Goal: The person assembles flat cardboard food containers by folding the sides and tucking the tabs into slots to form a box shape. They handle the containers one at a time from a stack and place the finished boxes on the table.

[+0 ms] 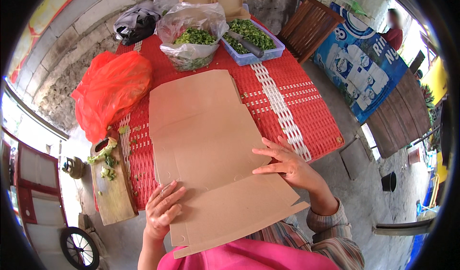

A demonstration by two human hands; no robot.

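A flattened brown cardboard box (206,126) with creases, flaps and small cut slots lies in front of me. Its near end hangs over the table edge toward my lap. My left hand (164,207) rests on its left edge, fingers loosely bent and a little apart on the board. On the right side, my right hand (290,163) spreads its fingers over the board by a fold line. Other cardboard edges show just under the top sheet, so there seems to be a stack.
A red woven table (316,126) bears a red plastic bag (112,90), a clear bag of chopped greens (194,42) and a blue tub of greens (268,54) with a knife (247,44) across it. Vegetable scraps lie on a wooden chopping board (117,193). A wooden chair (311,25) stands behind.
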